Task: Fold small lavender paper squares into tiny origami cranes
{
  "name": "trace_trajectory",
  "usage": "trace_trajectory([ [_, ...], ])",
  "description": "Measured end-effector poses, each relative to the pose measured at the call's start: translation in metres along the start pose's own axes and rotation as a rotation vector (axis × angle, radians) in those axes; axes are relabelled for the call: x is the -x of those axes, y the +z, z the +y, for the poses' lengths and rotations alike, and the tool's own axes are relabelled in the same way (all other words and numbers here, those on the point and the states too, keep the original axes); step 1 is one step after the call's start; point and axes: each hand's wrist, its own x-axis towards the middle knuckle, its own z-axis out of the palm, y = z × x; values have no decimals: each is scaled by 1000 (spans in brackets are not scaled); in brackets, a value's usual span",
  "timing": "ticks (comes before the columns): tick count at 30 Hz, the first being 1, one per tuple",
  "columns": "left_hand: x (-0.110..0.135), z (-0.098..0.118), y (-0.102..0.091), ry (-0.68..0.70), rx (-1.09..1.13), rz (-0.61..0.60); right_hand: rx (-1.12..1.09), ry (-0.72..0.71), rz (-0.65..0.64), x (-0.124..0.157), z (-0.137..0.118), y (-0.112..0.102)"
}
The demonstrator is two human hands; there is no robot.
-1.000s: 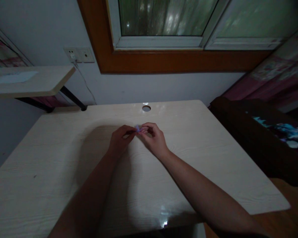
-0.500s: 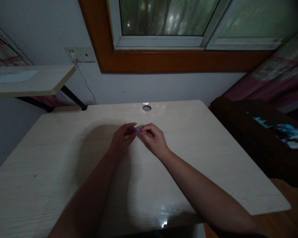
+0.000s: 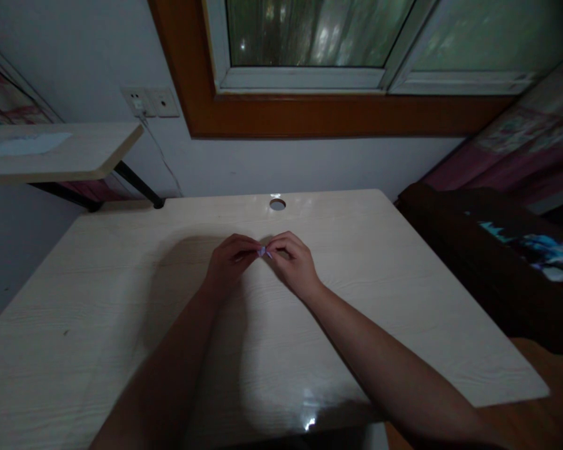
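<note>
Between the fingertips of both hands is a small piece of purple folded paper point(image 3: 262, 251), mostly covered by the fingers. My left hand point(image 3: 229, 259) pinches its left side, thumb against fingers. On the other side, my right hand point(image 3: 291, 257) is closed on the right part of the piece. Both hands are over the far middle of the pale wood-grain desk point(image 3: 380, 262), with the fingertips of the two hands nearly meeting. The piece is too small to make out its exact shape.
A round cable hole point(image 3: 278, 204) lies in the desk beyond my hands. At the left rises a shelf point(image 3: 75, 165) on black legs, bearing a paper sheet point(image 3: 28, 144). Behind are a wall socket point(image 3: 141, 103) and a window point(image 3: 304, 78). Dark cloth point(image 3: 455, 250) lies to the right.
The left fingers have closed into a pinch on the purple piece, where the index finger was raised before. The piece has turned slightly between the hands. The right hand has barely moved.
</note>
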Motion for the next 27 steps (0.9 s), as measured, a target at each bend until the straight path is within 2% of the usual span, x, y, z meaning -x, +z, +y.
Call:
trace_trajectory([
  [7, -1, 3, -2, 20, -29, 26, -16, -15, -38, -1, -3, -1],
  [14, -2, 4, -3, -8, -76, 56, -69, 29, -61, -3, -10, -3],
  [19, 0, 2, -1, -9, -84, 30, -113, 38, -85, -3, -7, -1],
  [27, 1, 2, 0, -3, -69, 37, -23, 15, -59, -2, -3, -1],
])
